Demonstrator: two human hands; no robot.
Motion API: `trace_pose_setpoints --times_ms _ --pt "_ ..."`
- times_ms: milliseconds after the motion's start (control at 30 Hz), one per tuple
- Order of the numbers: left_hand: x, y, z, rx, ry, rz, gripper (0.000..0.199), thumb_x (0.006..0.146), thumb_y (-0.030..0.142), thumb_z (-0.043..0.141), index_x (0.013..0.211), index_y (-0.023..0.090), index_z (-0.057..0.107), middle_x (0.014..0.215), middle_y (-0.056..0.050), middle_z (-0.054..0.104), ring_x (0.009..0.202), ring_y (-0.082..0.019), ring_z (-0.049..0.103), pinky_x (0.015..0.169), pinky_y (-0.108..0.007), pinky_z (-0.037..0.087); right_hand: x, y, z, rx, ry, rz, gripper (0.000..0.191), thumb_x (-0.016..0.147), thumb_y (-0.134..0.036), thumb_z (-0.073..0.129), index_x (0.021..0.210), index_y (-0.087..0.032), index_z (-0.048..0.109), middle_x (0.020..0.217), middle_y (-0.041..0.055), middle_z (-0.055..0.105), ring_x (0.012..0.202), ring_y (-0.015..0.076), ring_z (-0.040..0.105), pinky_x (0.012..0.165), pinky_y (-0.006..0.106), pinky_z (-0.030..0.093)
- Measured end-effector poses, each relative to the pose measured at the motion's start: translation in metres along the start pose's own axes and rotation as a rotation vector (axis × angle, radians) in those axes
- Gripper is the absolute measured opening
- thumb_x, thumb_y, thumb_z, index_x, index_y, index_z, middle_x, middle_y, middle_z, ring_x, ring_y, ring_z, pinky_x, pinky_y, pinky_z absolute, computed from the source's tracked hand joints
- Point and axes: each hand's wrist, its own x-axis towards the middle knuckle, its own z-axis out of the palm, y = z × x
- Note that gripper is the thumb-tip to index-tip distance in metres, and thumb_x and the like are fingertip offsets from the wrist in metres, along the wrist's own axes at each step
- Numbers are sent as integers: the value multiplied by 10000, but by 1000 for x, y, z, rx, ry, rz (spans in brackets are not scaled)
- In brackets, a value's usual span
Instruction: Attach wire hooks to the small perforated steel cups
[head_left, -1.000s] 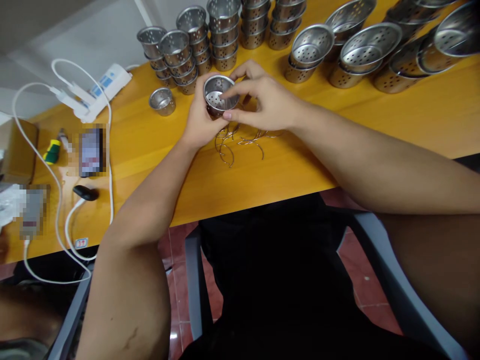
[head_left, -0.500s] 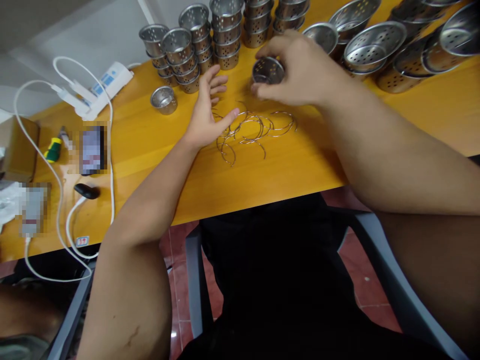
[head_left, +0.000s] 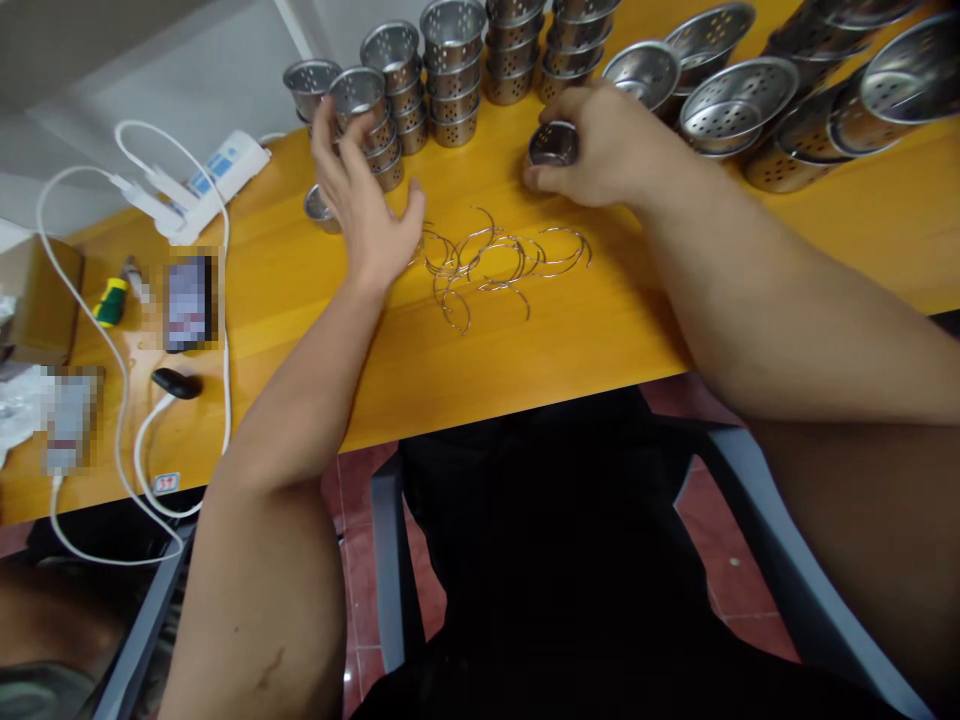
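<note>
My right hand [head_left: 600, 145] grips a small perforated metal cup [head_left: 553, 144] by its side, low over the table. My left hand [head_left: 367, 195] has its fingers spread with nothing in them. It is in front of a stack of small perforated metal cups [head_left: 358, 95] and partly covers a single small cup [head_left: 319, 208] on the table; whether it touches either I cannot tell. Between my hands lies a loose tangle of thin curved metal wires [head_left: 510, 260].
More small cup stacks [head_left: 454, 75] line the back. Larger perforated metal containers [head_left: 739, 110] lie tilted at the right. On the left are a white power strip [head_left: 225, 175] with cables, a phone [head_left: 187, 300], a green-yellow screwdriver [head_left: 111, 302] and a cardboard box [head_left: 49, 300].
My left hand has moved left from beside the wires to the small cups, fingers still spread. My right hand has shifted slightly right with its cup.
</note>
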Motion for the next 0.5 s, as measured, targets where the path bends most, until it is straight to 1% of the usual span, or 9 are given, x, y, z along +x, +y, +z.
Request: trace_pose_setpoints --times_ms 67,100,200,267,333,367,400,433,500 --pt "2 -17 -1 158 90 -31 970 561 55 922 1358 349 453 1640 -38 290 1565 -316 290 1321 -595 270 3 5 3 -100 6 -32 472 948 -344 781 1383 -229 638 1398 164 561 1191 298 493 1102 422 417" --pt "3 -27 -1 230 94 -89 966 583 20 929 1350 335 434 1649 -31 285 1564 -283 273 1335 -561 237 4 7 5 -121 -5 -46 474 955 -335 770 1395 -219 636 1399 173 551 1208 299 486 1118 425 409" --pt "5 -55 -1 341 114 -365 972 618 -23 951 1328 321 382 1657 -54 287 1531 -235 295 1327 -510 209 7 10 10 -144 -26 -99 353 985 -322 701 1323 -235 653 1326 170 564 1179 303 489 1108 439 414" --pt "7 -66 -5 275 149 -603 982 573 98 1037 1272 309 381 1656 -90 275 1545 -274 287 1307 -538 193 7 9 12 -156 -22 -125 252 993 -335 657 1236 -269 666 1284 164 579 1176 316 488 1098 451 424" --pt "8 -67 -15 144 102 -720 1000 509 391 1119 1190 306 391 1612 -99 347 1589 -325 216 1283 -576 152 4 5 12 -154 -11 -144 245 986 -350 635 1224 -304 667 1310 163 584 1232 334 478 1131 468 417" --pt "8 -62 -24 64 -46 -648 910 603 590 1067 1170 310 413 1548 -79 437 1621 -307 148 1266 -577 139 3 2 11 -141 1 -149 277 979 -356 638 1251 -313 664 1357 162 576 1279 339 469 1166 473 403" --pt "8 -54 -34 -25 -244 -526 821 690 711 987 1153 312 439 1483 -56 513 1654 -264 75 1247 -568 148 1 -1 10 -120 15 -159 318 975 -359 645 1290 -313 658 1419 158 557 1331 339 457 1205 472 383" --pt "7 -42 -45 -102 -383 -400 792 708 772 950 1123 309 460 1405 -35 574 1667 -221 44 1237 -549 168 -1 -6 8 -95 34 -176 355 976 -356 651 1327 -305 651 1484 152 528 1384 333 441 1241 465 360" --pt "4 -13 -65 -177 -529 -219 765 722 826 914 1062 298 475 1264 -1 636 1670 -150 41 1238 -508 195 -5 -15 3 -49 66 -230 365 996 -343 648 1357 -290 645 1539 137 505 1432 313 443 1271 447 348"
